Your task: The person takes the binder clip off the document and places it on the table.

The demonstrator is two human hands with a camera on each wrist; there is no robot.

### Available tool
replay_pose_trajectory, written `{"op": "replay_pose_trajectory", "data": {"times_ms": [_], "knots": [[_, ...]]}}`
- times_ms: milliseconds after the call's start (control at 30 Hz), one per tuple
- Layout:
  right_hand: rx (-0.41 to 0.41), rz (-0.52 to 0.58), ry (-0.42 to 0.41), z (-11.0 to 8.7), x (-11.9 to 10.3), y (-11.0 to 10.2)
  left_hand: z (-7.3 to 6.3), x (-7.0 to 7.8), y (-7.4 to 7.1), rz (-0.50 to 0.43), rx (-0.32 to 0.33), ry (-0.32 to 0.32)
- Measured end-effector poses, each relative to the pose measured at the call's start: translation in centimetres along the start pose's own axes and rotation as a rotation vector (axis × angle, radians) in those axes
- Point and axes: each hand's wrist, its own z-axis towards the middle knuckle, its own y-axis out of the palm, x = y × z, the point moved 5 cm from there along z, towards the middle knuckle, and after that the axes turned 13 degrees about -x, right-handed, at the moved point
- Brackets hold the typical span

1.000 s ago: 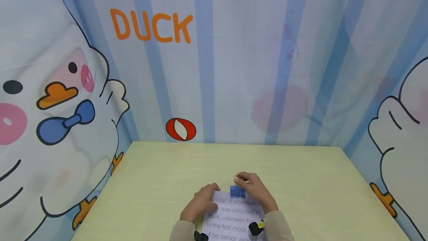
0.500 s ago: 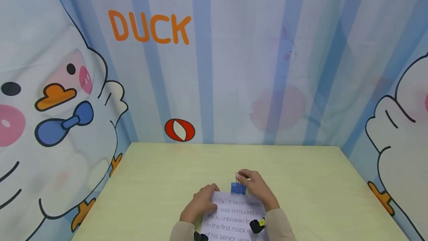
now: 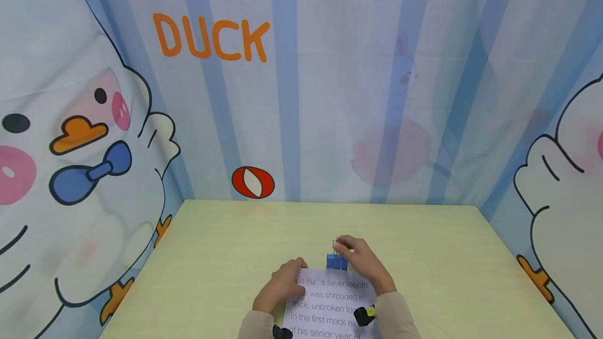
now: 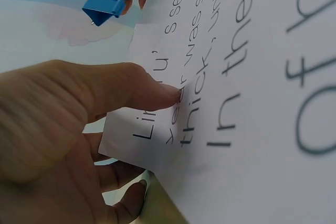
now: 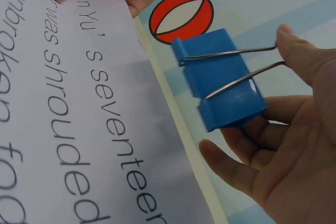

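My left hand [image 3: 282, 282] pinches white printed paper [image 4: 210, 108] near its top left corner, thumb [image 4: 131, 90] over the first lines of text and fingers behind. My right hand [image 3: 364, 259] holds a blue binder clip [image 5: 223, 77] by its wire handles [image 5: 247, 81], the thumb at the handle ends. In the right wrist view the clip stands just off the paper's top edge, with a gap between them. Its mouth faces the sheet. From the head view it appears right above the top edge of the page.
A pale yellow table [image 3: 226, 245] lies beneath the hands, its back edge against a striped blue curtain [image 3: 325, 93] with duck pictures. Cartoon figures on the cloth flank both sides. A black wrist strap piece [image 3: 363, 316] overlaps the page on the right.
My right hand has drawn the binder clip up and slightly right, away from the page's top edge, which it overlapped before. My left hand has stayed on the paper's corner.
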Motion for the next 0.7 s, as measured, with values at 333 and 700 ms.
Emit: {"op": "replay_pose_trajectory", "data": {"times_ms": [333,700], "knots": [[-0.039,0.040,-0.019,-0.6,-0.9,-0.6,0.2,-0.2,-0.1,0.014,-0.008,0.008],[-0.012,0.066,0.034,-1.3,0.1,-0.9,0.0,-0.2,0.1,0.009,-0.016,-0.004]]}}
